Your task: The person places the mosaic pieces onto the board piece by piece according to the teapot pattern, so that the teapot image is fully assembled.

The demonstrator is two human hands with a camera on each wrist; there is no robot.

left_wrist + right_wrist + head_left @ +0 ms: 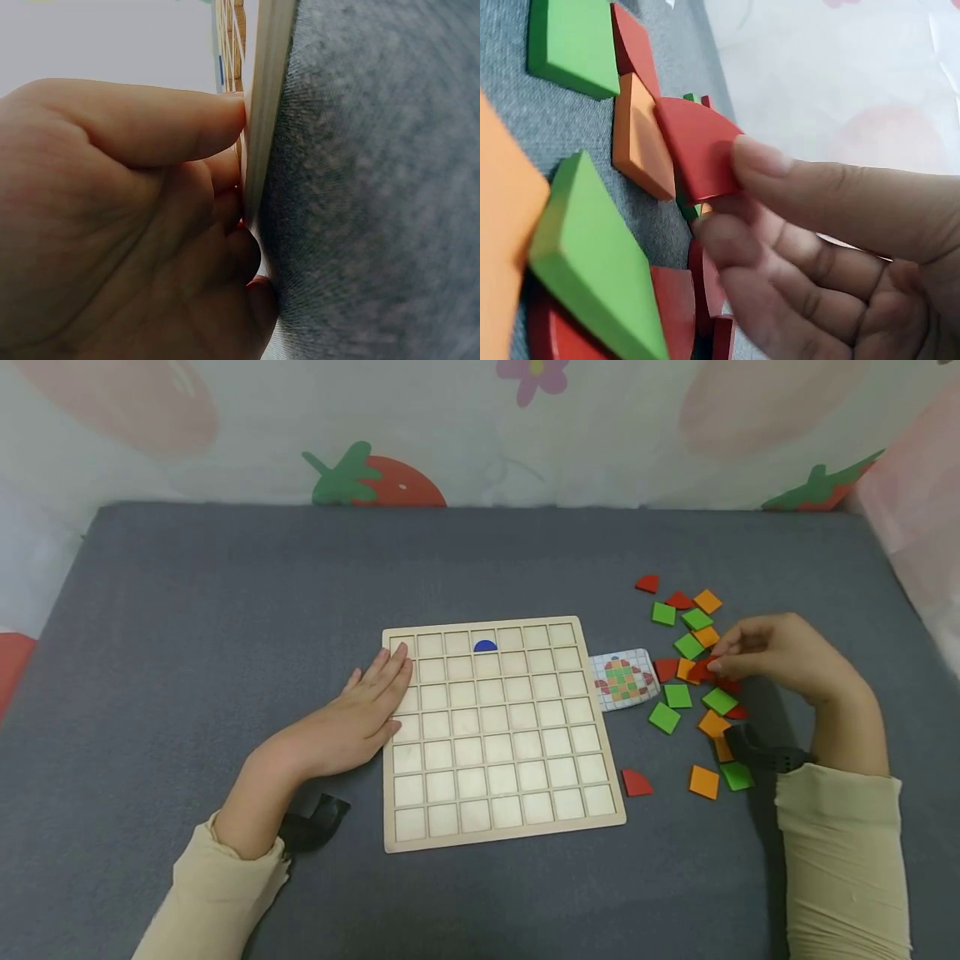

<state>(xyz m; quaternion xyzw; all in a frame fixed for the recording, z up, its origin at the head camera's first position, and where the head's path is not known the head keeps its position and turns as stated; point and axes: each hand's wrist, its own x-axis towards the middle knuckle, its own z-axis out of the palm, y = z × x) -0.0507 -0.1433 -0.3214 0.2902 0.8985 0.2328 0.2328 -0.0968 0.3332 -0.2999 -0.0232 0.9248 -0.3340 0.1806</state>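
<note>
My right hand (783, 656) pinches a red quarter-circle tile (701, 146) between thumb and fingers, just over the scattered tiles. Flat on the left edge of a wooden grid board (480, 843) rests my left hand (352, 722), its fingers straight; the left wrist view shows the thumb against the board's rim (268, 112). One blue half-circle piece (485, 646) lies in a cell of the board's top row. A pattern card (626, 678) with a red, green and orange design pokes out from the board's right side.
Green square tiles (664, 718), orange square tiles (703, 782) and red quarter-circle tiles (637, 782) lie loosely right of the board, some overlapping. The grey cloth-covered table (225, 585) ends at a curtain (600, 452) printed with strawberries. Black straps (311, 827) hang by both wrists.
</note>
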